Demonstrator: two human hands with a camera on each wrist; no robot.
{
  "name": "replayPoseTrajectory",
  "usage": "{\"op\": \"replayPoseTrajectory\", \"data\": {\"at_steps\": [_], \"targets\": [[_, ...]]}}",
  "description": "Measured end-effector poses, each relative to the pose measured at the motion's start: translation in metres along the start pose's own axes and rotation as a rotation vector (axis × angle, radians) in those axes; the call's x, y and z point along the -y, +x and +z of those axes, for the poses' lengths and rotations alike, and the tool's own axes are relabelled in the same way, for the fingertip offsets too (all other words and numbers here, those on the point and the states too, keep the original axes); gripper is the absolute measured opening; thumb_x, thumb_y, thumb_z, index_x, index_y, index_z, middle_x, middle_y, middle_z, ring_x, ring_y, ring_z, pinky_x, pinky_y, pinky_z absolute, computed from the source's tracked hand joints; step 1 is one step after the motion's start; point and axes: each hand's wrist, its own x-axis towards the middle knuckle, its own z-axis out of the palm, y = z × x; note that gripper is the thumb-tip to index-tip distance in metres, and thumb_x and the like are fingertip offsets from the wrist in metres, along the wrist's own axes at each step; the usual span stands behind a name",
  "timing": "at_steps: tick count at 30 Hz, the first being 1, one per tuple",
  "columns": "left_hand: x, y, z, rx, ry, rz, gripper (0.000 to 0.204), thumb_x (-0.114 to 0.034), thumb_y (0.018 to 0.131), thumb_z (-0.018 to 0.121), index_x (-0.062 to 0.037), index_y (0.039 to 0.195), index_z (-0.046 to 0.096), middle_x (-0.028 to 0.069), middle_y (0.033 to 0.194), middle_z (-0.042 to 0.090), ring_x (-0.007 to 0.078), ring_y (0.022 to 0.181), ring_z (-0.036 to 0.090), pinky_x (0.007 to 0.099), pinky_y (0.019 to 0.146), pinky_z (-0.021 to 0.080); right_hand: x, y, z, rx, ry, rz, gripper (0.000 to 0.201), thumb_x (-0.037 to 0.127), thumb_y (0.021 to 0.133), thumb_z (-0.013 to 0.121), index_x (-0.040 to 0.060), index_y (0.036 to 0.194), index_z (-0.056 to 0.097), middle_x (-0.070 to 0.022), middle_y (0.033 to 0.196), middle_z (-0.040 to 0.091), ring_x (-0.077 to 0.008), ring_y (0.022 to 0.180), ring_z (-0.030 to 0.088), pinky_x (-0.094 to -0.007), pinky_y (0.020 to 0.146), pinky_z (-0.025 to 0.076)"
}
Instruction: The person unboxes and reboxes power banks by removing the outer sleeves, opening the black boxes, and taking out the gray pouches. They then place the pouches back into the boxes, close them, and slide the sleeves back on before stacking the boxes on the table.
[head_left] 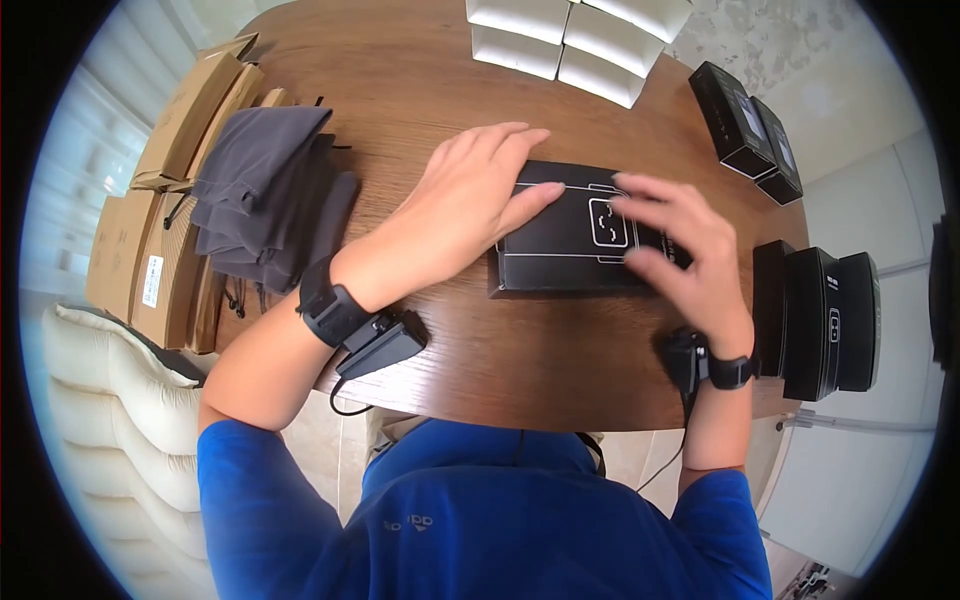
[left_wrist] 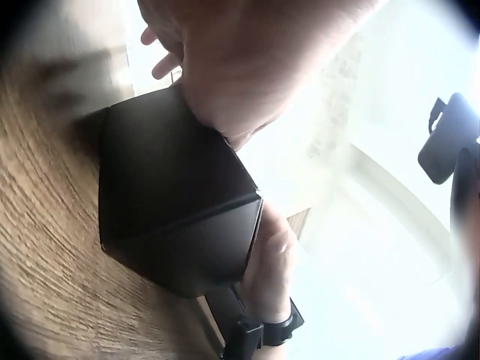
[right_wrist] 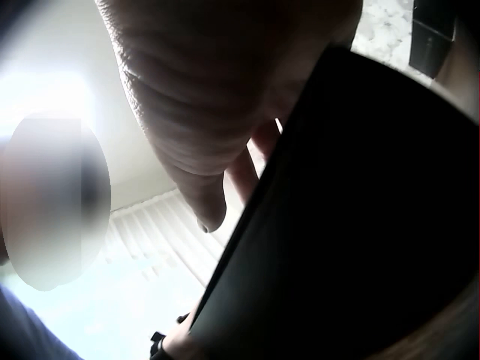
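black box [head_left: 545, 235] lies on the wooden table [head_left: 500, 355], the left hand [head_left: 455, 205] resting relaxed on its left end, gripping nothing; the right hand [head_left: 690, 250], loosely open, is over its right end, contact unclear. gray cloth [head_left: 265, 190] sits leftward.

My head view comes through evenly bright, with a pale sheen on the table [head_left: 470, 370] at lower centre; its edges bend into a round black border, and the right hand [head_left: 690, 240] looks slightly smeared at the fingers. My left wrist view is washed out across the right side, with soft shadow at upper left; my right wrist view has strong glare at left, the centre and right sinking nearly to black.
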Motion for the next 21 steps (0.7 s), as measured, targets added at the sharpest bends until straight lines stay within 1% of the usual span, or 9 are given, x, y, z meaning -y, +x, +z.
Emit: {"op": "replayPoseTrajectory", "data": {"at_steps": [2, 8, 10, 12, 13, 14, 17, 19, 21], "targets": [[0.004, 0.003, 0.002, 0.056, -0.226, -0.139, 0.045, -0.03, 0.097, 0.05, -0.0015, 0.131, 0.044, 0.0183, 0.129, 0.049, 0.0336, 0.121, 0.045, 0.0392, 0.102, 0.036, -0.019, 0.0, -0.005, -0.117, -0.087, 0.017, 0.029, 0.016, 0.077, 0.071, 0.0041, 0.104, 0.069, -0.0141, 0.114, 0.064, -0.0287, 0.1, 0.062, -0.0351, 0.086, 0.048], [0.011, 0.006, 0.006, 0.022, -0.562, -0.259, 0.044, -0.034, 0.1, 0.044, -0.0011, 0.13, 0.045, 0.0135, 0.123, 0.053, 0.0251, 0.116, 0.05, 0.0347, 0.098, 0.039, -0.059, -0.006, 0.001, -0.2, 0.054, 0.249, 0.028, 0.022, 0.088, 0.064, 0.0027, 0.108, 0.067, -0.0115, 0.119, 0.062, -0.023, 0.103, 0.06, -0.0314, 0.09, 0.046], [0.008, 0.008, -0.001, 0.077, -0.612, -0.228, 0.051, -0.035, 0.095, 0.052, -0.0034, 0.134, 0.042, 0.0133, 0.128, 0.049, 0.0238, 0.121, 0.046, 0.0346, 0.102, 0.036, -0.069, -0.008, 0.007, -0.204, 0.154, 0.315, 0.029, 0.024, 0.09, 0.062, 0.0018, 0.109, 0.066, -0.0108, 0.119, 0.061, -0.021, 0.102, 0.06, -0.0306, 0.09, 0.045], [0.004, 0.007, -0.007, 0.199, -0.445, 0.051, 0.069, -0.037, 0.085, 0.064, -0.0061, 0.14, 0.036, 0.0145, 0.136, 0.04, 0.0271, 0.128, 0.039, 0.0374, 0.107, 0.032, -0.074, -0.009, 0.012, -0.223, 0.487, 0.451, 0.031, 0.026, 0.094, 0.058, 0.0001, 0.108, 0.066, -0.0085, 0.114, 0.063, -0.015, 0.099, 0.06, -0.0279, 0.089, 0.045], [0.001, 0.006, -0.01, 0.32, -0.4, 0.059, 0.096, -0.042, 0.069, 0.078, -0.0078, 0.145, 0.029, 0.0155, 0.144, 0.031, 0.032, 0.133, 0.031, 0.042, 0.11, 0.026, -0.075, -0.009, 0.013, -0.218, 0.6, 0.539, 0.033, 0.028, 0.095, 0.056, -0.0006, 0.108, 0.066, -0.0056, 0.107, 0.065, -0.0101, 0.094, 0.059, -0.0245, 0.084, 0.046], [-0.002, 0.006, -0.014, 0.329, -0.397, 0.073, 0.096, -0.042, 0.069, 0.078, -0.0078, 0.145, 0.029, 0.0155, 0.144, 0.031, 0.032, 0.133, 0.031, 0.042, 0.11, 0.026, -0.074, -0.009, 0.011, -0.235, 0.599, 0.542, 0.033, 0.028, 0.095, 0.056, -0.0006, 0.108, 0.066, -0.0056, 0.107, 0.065, -0.0101, 0.094, 0.059, -0.0245, 0.084, 0.046], [-0.008, 0.005, -0.025, 0.49, -0.276, 0.197, 0.115, -0.046, 0.054, 0.086, -0.0086, 0.147, 0.028, 0.0175, 0.149, 0.025, 0.0383, 0.135, 0.027, 0.0481, 0.111, 0.026, -0.073, -0.009, 0.009, -0.221, 0.64, 0.62, 0.034, 0.03, 0.095, 0.056, 0.0007, 0.109, 0.066, -0.0031, 0.1, 0.066, -0.008, 0.091, 0.058, -0.0221, 0.08, 0.046], [-0.012, 0.005, -0.023, 0.472, -0.225, 0.216, 0.114, -0.044, 0.055, 0.086, -0.0082, 0.146, 0.029, 0.0182, 0.148, 0.026, 0.0385, 0.134, 0.028, 0.0473, 0.11, 0.026, -0.08, -0.01, 0.012, -0.24, 0.576, 0.586, 0.036, 0.035, 0.097, 0.053, 0.0033, 0.11, 0.064, 0.0001, 0.091, 0.063, -0.0041, 0.078, 0.058, -0.0187, 0.07, 0.046], [-0.013, 0.005, -0.017, 0.449, -0.176, 0.23, 0.112, -0.042, 0.055, 0.086, -0.0078, 0.146, 0.03, 0.0189, 0.147, 0.027, 0.0388, 0.134, 0.029, 0.0466, 0.11, 0.027, -0.093, -0.013, 0.012, -0.307, 0.618, 0.606, 0.036, 0.035, 0.097, 0.053, 0.0034, 0.11, 0.064, -0.0005, 0.093, 0.063, -0.0047, 0.08, 0.058, -0.019, 0.07, 0.047]]}}
